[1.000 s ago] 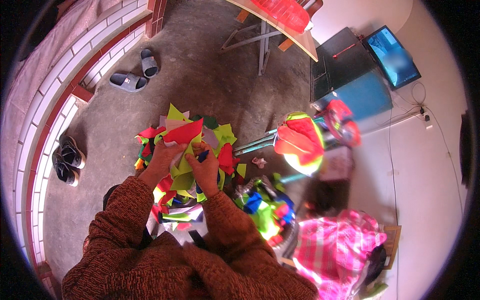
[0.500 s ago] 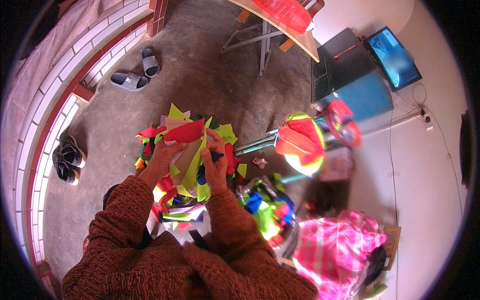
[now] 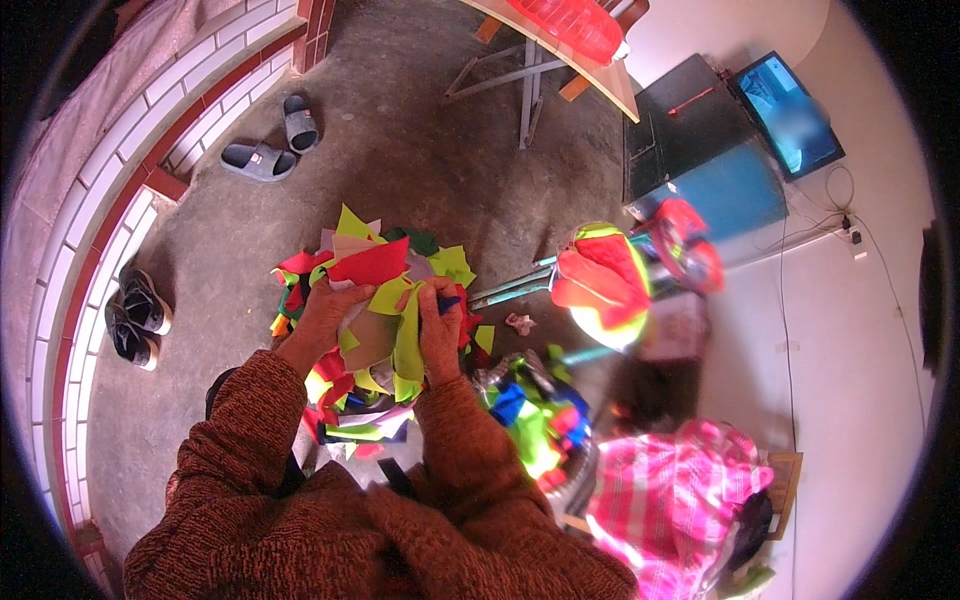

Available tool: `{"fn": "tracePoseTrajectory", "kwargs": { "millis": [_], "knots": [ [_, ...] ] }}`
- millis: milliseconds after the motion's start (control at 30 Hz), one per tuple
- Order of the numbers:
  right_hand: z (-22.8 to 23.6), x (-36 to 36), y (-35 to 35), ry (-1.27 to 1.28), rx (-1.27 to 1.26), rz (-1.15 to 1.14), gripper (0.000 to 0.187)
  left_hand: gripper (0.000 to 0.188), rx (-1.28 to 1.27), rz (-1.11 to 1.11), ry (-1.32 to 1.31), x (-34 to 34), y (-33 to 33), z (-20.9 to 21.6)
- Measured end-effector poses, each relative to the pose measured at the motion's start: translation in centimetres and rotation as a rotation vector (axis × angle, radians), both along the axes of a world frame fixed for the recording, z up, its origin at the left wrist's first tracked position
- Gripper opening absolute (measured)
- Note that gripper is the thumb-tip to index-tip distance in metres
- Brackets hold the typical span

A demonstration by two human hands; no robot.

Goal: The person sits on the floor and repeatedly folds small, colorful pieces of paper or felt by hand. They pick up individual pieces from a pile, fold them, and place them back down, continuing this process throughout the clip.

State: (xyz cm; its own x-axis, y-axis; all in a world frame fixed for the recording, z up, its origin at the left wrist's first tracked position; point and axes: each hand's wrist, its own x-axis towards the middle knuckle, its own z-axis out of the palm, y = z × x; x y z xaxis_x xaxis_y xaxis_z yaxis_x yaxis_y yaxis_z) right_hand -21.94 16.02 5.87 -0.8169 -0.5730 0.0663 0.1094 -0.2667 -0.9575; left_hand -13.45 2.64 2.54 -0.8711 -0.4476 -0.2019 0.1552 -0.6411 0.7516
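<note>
Scraps of fabric in red, green, beige and blue make a loose heap (image 3: pixel 450 265) in front of me, and both my hands are over it. My left hand (image 3: pixel 325 315) grips pieces at the heap's left side, its thumb lying near a red scrap (image 3: pixel 370 265) and a beige scrap (image 3: pixel 370 338). A limp yellow-green fabric scrap (image 3: pixel 407 345) hangs from the pinched fingers of my right hand (image 3: pixel 440 325). Beside those fingers a bit of dark blue fabric (image 3: pixel 449 303) shows. What supports the heap is mostly hidden.
Right of me stands a container of bright scraps (image 3: pixel 535 415). Beyond it is a stool-like stand topped with orange and yellow-green cloth (image 3: pixel 600 285). A pink checked cloth (image 3: pixel 680 490) covers something at lower right. Grey slippers (image 3: pixel 258 162) and dark shoes (image 3: pixel 135 318) lie left.
My right hand has shifted slightly right and turned. The yellow-green scrap, more upright before, now bends over and droops below the fingers. My left hand stays about where it was.
</note>
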Motion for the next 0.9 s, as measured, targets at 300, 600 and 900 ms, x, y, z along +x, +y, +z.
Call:
{"fn": "tracePoseTrajectory", "kwargs": {
  "millis": [300,600,900],
  "knots": [
    [-0.7,-2.0,0.9,-0.128,-0.018,-0.16,0.023,0.036,-0.012,0.029,-0.03,0.3,-0.5,1.9],
    [-2.2,-4.1,1.4,-0.309,-0.21,-0.117,0.021,0.038,0.054,0.074,0.016,0.3,-1.0,0.9],
    [-0.1,-3.5,1.4,-0.409,-0.225,-0.104,0.025,0.037,0.044,-0.021,0.004,0.4,-0.6,2.5]
  ]
}}
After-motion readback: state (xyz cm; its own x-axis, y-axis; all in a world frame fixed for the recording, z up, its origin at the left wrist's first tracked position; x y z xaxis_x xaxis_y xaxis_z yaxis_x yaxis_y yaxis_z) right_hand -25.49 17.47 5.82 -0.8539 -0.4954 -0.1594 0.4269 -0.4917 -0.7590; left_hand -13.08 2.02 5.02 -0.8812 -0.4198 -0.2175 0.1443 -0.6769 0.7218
